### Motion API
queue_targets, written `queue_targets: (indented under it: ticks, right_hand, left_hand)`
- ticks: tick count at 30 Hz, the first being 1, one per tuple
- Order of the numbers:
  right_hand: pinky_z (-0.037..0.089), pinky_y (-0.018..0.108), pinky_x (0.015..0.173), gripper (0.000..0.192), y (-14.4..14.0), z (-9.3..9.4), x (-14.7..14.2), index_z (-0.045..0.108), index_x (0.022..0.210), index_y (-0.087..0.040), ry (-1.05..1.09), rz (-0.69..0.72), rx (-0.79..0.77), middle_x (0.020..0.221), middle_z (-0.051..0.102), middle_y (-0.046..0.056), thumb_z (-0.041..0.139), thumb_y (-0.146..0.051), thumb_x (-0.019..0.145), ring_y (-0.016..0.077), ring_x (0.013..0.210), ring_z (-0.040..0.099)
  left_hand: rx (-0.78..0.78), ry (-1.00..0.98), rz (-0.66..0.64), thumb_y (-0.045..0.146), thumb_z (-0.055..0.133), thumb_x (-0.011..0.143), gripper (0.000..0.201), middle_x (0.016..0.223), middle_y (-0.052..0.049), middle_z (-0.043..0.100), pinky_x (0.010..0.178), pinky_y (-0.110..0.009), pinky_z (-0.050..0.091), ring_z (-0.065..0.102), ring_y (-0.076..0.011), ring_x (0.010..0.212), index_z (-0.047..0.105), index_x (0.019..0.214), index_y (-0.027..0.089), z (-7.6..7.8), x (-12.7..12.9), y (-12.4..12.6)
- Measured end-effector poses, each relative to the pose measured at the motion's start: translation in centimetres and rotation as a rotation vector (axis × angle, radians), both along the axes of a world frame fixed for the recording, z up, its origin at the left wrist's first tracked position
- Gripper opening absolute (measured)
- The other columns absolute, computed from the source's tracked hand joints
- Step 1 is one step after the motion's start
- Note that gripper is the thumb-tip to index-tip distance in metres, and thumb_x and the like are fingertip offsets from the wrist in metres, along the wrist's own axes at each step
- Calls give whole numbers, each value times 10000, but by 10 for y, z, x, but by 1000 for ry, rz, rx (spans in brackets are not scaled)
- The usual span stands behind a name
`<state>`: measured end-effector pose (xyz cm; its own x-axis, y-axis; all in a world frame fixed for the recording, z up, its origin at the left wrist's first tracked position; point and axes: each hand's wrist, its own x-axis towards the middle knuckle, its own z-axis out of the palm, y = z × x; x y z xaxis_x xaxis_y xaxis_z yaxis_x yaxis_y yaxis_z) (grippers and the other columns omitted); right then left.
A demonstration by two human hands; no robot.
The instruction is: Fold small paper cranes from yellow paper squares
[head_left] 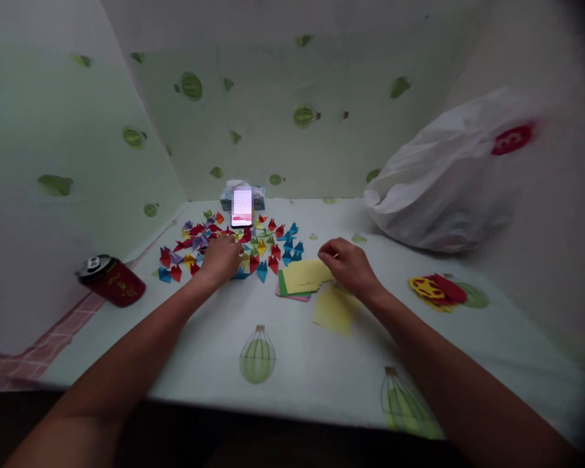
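Among many small folded paper pieces [262, 272] in red, blue, yellow, purple and green, my left hand [221, 257] reaches down with bent, closed fingers. Its fingertips are partly hidden, and whatever they pinch cannot be made out. A blue folded piece [241, 275] lies just below that hand. My right hand [348, 263] is curled with thumb and fingers together at the right edge of a stack of paper sheets [302, 277], yellow on top with green and pink below. I see nothing in its fingers. A loose yellow sheet [334, 312] lies in front of the stack.
Behind the pieces, a lit phone [242, 208] leans against a tissue box [257, 197]. A red drink can [114, 281] lies tilted at the left. Yellow and red paper cutouts [436, 291] lie at the right, with a big white plastic bag [448, 188] behind them.
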<state>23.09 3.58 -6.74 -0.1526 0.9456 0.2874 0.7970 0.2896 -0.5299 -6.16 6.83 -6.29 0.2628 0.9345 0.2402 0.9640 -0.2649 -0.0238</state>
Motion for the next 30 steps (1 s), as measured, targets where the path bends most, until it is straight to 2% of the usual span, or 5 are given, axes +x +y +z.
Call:
queue_targets:
  ticks: [4, 8, 16, 25, 30]
  right_hand:
    - [443, 372, 921, 388, 6, -15, 3, 656, 1134, -142, -133, 76, -131, 1282, 621, 178, 712, -251, 766, 304, 1131, 588]
    - [440, 409, 940, 482, 2, -23, -1, 648, 1201, -159, -200, 142, -211, 1267, 638, 178, 744, -321, 757, 342, 1159, 579]
    - [448, 340, 951, 403, -5, -11, -11, 628, 1261, -152, -137, 199, -234, 1264, 657, 149, 650, -265, 875, 262, 1128, 616]
    - [499, 320, 848, 366, -3, 6, 6, 657, 1217, -186, -93, 186, -267, 1234, 686, 117, 674, -266, 860, 235, 990, 677]
    - [485, 338, 766, 476, -20, 14, 12, 690, 1131, -198, -394, 142, -343, 1084, 700, 130, 813, -382, 710, 299, 980, 651]
  left_hand:
    - [117, -40, -24, 228, 506, 924, 262, 1072, -168, 659, 937, -449, 420, 568, -329, 1057, 731, 1035, 153, 6, 13, -16]
    - [216, -223, -204, 265, 514, 946, 246, 973, -132, 670, 922, -425, 448, 583, -286, 987, 733, 935, 154, -3, 29, -31]
    - [-204, -697, -321, 248, 623, 863, 286, 1243, -116, 612, 1037, -414, 473, 582, -242, 1192, 656, 1143, 203, -35, 59, -62]
    - [-320, -658, -293, 374, 727, 783, 702, 1567, -167, 337, 1194, -530, 281, 301, -325, 1470, 460, 1414, 222, -50, 85, -73]
    - [-335, -511, -305, 379, 742, 769, 756, 1520, -190, 412, 1178, -526, 305, 367, -357, 1420, 436, 1429, 172, -50, 95, -69]
